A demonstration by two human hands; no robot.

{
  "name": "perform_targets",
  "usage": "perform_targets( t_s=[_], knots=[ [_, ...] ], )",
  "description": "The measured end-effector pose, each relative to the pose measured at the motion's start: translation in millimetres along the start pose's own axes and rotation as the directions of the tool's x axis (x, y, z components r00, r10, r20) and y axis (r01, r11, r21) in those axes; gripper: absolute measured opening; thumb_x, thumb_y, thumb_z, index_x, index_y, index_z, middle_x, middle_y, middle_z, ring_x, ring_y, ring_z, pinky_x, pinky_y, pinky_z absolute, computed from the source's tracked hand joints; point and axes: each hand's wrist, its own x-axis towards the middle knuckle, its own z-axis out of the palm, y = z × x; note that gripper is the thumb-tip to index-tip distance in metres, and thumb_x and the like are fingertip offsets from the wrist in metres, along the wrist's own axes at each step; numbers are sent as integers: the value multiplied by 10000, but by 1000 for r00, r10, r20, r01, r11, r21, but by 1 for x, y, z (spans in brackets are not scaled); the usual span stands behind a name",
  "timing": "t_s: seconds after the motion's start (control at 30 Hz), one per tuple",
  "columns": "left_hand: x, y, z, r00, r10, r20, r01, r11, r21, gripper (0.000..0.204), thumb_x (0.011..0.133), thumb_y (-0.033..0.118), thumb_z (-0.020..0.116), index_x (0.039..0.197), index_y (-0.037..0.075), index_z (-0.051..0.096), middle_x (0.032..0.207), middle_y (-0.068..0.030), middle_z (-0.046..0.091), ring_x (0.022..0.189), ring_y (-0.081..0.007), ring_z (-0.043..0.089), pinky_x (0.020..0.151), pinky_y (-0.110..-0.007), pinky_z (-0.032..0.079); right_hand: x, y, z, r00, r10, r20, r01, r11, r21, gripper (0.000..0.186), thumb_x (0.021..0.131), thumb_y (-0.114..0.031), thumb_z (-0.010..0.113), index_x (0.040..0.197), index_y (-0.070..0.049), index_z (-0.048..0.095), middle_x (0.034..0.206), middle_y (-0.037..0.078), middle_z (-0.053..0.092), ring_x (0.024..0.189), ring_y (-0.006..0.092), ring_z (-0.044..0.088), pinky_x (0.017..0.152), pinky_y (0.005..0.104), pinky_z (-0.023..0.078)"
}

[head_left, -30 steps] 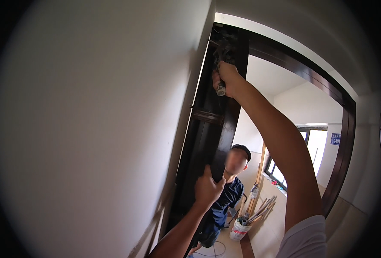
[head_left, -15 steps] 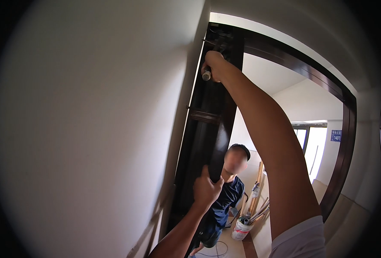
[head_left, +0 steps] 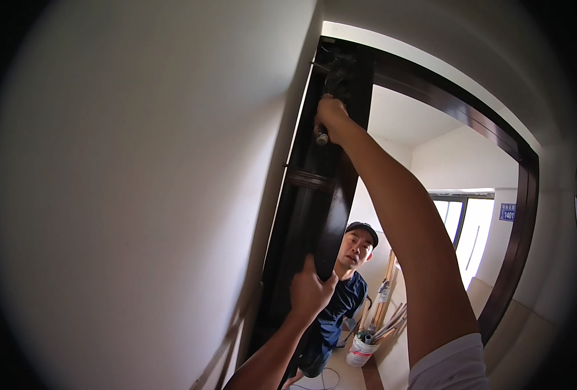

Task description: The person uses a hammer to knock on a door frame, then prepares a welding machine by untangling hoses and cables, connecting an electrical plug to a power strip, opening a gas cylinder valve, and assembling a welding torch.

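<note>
Head view, right hand: the right hand [head_left: 331,117] reaches high up the dark door jamb [head_left: 314,214], fingers wrapped round a small metal-tipped tool [head_left: 322,138] whose end peeks out below the fist.
Head view, left hand: the left hand [head_left: 311,289] sits lower down, fingers curled round the jamb's edge, thumb up, gripping it firmly.
Where the work is: near the top corner of the door frame [head_left: 496,136], just beside the white wall [head_left: 139,195].
Step in hand: by the look of it, fastening or adjusting something at the upper jamb while the lower hand braces it.
Next move calls for: a steady brace below and careful aim of the tool tip, since the spot is shadowed and hard to see.
Beyond the doorway: a second person [head_left: 344,292] stands looking up; a white bucket [head_left: 360,351] of sticks rests on the floor.
</note>
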Motion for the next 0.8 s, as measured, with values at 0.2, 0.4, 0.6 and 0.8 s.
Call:
perform_targets(
  t_s=[0.2,0.4,0.6,0.8],
  knots=[
    [1,-3,1,996,-65,59,58,992,115,567,849,288,848,1259,-10,592,694,-187,722,672,-399,750,649,-486,621,-6,13,1,993,-112,39,113,993,-32,423,1133,-424,408,1083,-28,551,786,124,561,633,271,555,567,445,491],
    [-1,-2,0,997,-66,49,60,992,115,591,842,299,858,1268,-7,587,743,-212,736,738,-429,754,691,-517,622,-19,9,5,990,-125,64,122,992,41,423,1131,-433,401,1000,-49,524,742,89,532,599,231,495,545,397,460],
    [-2,3,-2,994,-90,68,82,991,106,552,843,281,861,1240,8,590,821,-247,751,802,-450,754,723,-525,626,-62,10,-3,987,14,160,-54,967,248,389,1133,-414,434,931,-97,536,669,23,486,541,152,441,489,298,391],
    [-3,-3,2,993,-86,75,79,992,96,597,866,287,846,1291,-28,569,862,-279,750,808,-470,749,727,-520,630,-135,30,-68,939,137,316,-180,977,111,367,1064,-448,646,934,-127,524,653,-33,451,482,92,390,443,273,335]
  ],
)
